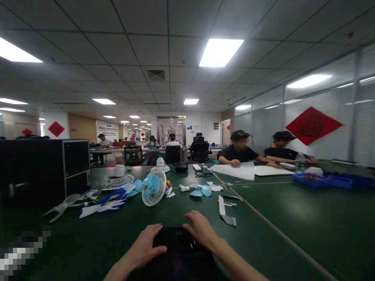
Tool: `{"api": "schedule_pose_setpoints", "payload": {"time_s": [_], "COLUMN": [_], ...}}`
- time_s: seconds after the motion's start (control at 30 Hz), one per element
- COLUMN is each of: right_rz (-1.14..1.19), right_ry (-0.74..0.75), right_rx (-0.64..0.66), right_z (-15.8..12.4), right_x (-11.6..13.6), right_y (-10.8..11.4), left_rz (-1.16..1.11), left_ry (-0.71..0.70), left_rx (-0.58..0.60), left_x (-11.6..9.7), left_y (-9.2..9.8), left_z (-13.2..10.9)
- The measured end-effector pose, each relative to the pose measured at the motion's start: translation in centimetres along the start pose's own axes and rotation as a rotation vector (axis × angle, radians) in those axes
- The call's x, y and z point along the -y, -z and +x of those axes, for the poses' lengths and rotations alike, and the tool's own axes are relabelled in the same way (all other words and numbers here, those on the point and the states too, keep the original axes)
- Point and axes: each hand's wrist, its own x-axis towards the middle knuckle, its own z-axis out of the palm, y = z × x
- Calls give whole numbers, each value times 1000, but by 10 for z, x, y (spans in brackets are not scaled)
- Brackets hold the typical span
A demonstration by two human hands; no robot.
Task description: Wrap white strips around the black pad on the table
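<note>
A dark, glossy black object [177,257] fills the bottom middle of the head view; its kind cannot be made out. My left hand [146,242] grips its left side, fingers along the far corner and thumb lying over the top. On the opposite side my right hand [202,230] holds the upper right edge, with its fingers slightly bent. Beyond my hands stands a small white fan [154,187] with light blue blades, tilted on the green table [181,210]. Loose blue fan blades [200,191] lie to its right.
A black computer tower [76,168] stands at the left, with blue-and-white gloves [108,203] before it. A bent silver strip [225,212] lies near a metal cable channel [263,222]. Blue trays [322,180] sit at right. Two people work across the table with a white sheet [237,170].
</note>
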Motion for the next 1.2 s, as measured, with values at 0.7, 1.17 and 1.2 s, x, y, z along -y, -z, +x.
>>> {"api": "schedule_pose_setpoints", "payload": {"time_s": [0.7,1.17,1.2], "right_rz": [-378,-238,-161], "right_ry": [-531,-540,-480], "right_rx": [43,-400,-449], "right_z": [-28,-35,-34], "right_x": [-123,-102,-92], "right_y": [43,116,116], "left_rz": [27,15,8], "left_ry": [141,113,106], "left_rx": [23,3,-1], "left_x": [-1,4,5], "left_y": [0,-3,-3], "left_z": [8,9,9]}}
